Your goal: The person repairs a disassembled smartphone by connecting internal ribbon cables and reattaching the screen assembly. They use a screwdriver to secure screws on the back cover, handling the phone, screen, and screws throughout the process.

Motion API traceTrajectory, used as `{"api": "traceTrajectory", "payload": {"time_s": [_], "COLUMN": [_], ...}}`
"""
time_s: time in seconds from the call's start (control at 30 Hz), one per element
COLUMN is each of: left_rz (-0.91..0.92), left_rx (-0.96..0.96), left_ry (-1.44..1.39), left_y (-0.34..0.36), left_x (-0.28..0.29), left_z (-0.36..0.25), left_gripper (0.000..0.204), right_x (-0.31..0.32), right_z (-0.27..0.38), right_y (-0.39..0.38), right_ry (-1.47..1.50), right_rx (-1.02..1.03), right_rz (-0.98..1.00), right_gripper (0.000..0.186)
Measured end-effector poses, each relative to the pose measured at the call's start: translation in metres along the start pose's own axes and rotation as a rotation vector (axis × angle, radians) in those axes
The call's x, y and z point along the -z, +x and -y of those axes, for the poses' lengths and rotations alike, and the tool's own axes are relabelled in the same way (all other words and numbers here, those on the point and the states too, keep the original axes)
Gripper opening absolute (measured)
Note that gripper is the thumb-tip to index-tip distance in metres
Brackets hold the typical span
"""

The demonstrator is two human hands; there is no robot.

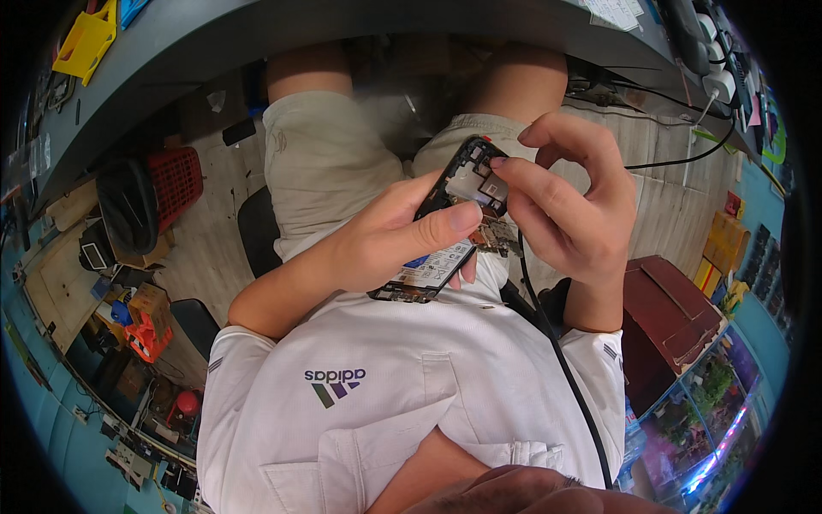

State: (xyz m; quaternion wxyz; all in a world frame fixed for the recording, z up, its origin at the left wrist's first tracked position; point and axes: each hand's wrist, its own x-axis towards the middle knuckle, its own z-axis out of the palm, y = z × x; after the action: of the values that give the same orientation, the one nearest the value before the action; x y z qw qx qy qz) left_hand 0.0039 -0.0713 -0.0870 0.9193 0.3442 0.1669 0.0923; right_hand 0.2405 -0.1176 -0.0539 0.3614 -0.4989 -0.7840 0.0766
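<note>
A smartphone (pixel 438 264) with its back off lies tilted in my left hand (pixel 398 224). The left thumb is across its middle and the other fingers are behind it, their tips showing at the far edge. A labelled battery fills the end nearer my body. From the phone's right side a small circuit board (pixel 497 234) sticks out; how it is attached I cannot tell. My right hand (pixel 578 193) is bent over the phone's far end, one fingertip touching the exposed inside there. Another finger arches above, apart from it, and no item shows between them.
The grey desk edge (pixel 385 21) curves ahead, beyond my knees. A black cable (pixel 548 330) runs past my right side. To the left stands a red basket (pixel 177 184); to the right, a dark red box (pixel 672 308) beside a lit planted tank (pixel 711 403).
</note>
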Motion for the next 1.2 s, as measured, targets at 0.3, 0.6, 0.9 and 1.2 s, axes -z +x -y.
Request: {"api": "traceTrajectory", "payload": {"time_s": [0.3,0.6,0.9,1.2], "left_rz": [-0.012,0.033,-0.049,-0.03], "left_rx": [0.032,0.057,-0.037,-0.072], "left_ry": [-0.087,-0.099,0.071,0.216], "left_y": [0.0,-0.002,-0.001,-0.002], "left_x": [0.0,0.006,0.003,0.005], "left_z": [0.004,0.0,0.006,0.007], "left_gripper": [0.064,0.065,0.064,0.06], "right_x": [0.008,0.014,0.003,0.0], "right_z": [-0.006,-0.008,-0.012,0.001], "right_y": [0.004,0.004,0.001,-0.001], "right_ry": [0.0,0.024,0.048,0.081], "right_rx": [0.065,0.131,0.053,-0.144], "right_rz": [0.09,0.102,0.083,0.085], "right_gripper": [0.033,0.04,0.026,0.024]}}
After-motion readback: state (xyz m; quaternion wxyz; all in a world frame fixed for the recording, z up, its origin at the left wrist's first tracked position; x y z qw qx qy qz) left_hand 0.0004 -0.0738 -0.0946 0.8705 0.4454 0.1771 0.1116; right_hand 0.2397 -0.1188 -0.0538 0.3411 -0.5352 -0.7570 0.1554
